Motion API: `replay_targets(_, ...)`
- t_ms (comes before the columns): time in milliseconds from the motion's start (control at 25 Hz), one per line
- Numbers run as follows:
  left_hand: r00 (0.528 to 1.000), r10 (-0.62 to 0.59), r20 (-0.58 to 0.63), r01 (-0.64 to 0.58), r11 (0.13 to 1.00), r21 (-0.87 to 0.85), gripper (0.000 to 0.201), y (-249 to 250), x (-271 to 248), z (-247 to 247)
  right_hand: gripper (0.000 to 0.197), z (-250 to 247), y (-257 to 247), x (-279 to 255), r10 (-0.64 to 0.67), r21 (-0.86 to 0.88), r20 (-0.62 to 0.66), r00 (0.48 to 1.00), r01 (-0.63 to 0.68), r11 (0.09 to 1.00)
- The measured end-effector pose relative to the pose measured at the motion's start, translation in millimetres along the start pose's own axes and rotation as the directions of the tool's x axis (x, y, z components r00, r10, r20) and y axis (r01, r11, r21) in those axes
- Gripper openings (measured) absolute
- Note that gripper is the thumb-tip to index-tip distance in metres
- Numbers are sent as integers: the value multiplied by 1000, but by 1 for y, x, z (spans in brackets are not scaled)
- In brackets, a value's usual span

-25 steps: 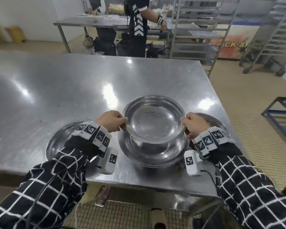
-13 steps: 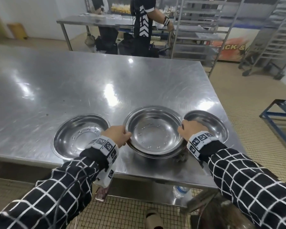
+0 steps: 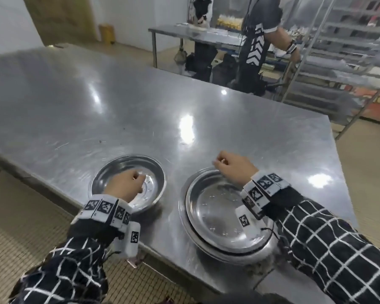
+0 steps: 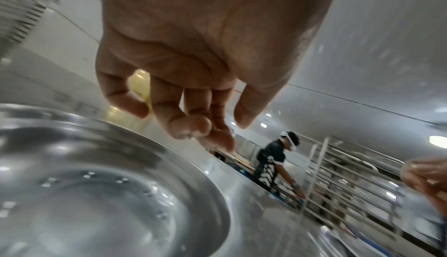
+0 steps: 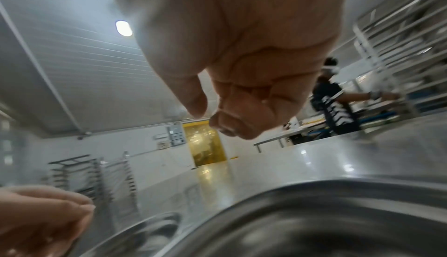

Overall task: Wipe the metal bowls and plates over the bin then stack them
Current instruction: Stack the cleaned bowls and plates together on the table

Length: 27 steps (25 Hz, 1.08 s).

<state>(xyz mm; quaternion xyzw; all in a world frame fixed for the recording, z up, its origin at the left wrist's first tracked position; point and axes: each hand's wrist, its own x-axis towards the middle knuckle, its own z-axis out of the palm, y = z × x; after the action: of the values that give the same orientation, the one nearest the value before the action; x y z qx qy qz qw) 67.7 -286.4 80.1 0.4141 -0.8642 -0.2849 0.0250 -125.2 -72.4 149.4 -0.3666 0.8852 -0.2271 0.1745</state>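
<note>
Head view shows the left hand [image 3: 125,185] hanging over a single metal bowl [image 3: 127,183] that sits under it near the front edge of the steel table [image 3: 97,106], fingers loosely curled and holding nothing, which the left wrist view confirms with the fingertips [image 4: 191,125] clear above the bowl's rim. Just right of that hand lies the stack of bowls [image 3: 224,218], one nested in another, and the right hand [image 3: 233,167] hovers over its far rim, fingers loosely bent and empty. Beyond both hands another person [image 3: 259,40] stands at a second table.
</note>
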Motion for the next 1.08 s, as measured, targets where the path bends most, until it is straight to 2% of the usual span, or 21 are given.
replay_targets(160, 961, -260, -97, 262, 965, 12, 24, -39, -9, -21, 25, 31, -48, 61, -135, -11, 217, 967, 141, 990)
replay_targets(320, 846, -530, -58, 525, 847, -82, 42, -78, -13, -19, 36, 78, -80, 106, -161, -188, 339, 927, 235, 954)
replay_targets(400, 801, -598, -4, 593, 796, -122, 49, -89, -15, -12, 42, 99, -87, 122, -149, -318, 397, 906, 287, 904)
replay_targets(440, 797, -604, 29, 601, 785, -148, 48, -93, -15, -7, 43, 107, -89, 131, -153, -357, 400, 904, 308, 882)
replay_targets(520, 790, -604, 102, 610, 761, -223, 44, -92, -19, 3, 42, 113, -92, 141, -153, -330, 403, 902, 300, 895)
replay_targets(640, 789, -597, 145, 608, 724, -325, 38, -87, -23, 13, 40, 111, -92, 149, -150, -329, 446, 882, 318, 889)
replay_targets(800, 797, -602, 43, 552, 699, -454, 33, -71, -28, 8, 33, 109, -88, 152, -187, -289, 387, 903, 311, 905)
replay_targets(960, 843, -527, -109, 417, 767, -488, 30, -44, -23, -7, 15, 88, -91, 142, -183, -255, 242, 953, 245, 936)
replay_targets(1080, 871, -467, -151, 354, 811, -466, 36, -25, -8, -16, 21, 59, -83, 134, -109, -129, 126, 986, 125, 984)
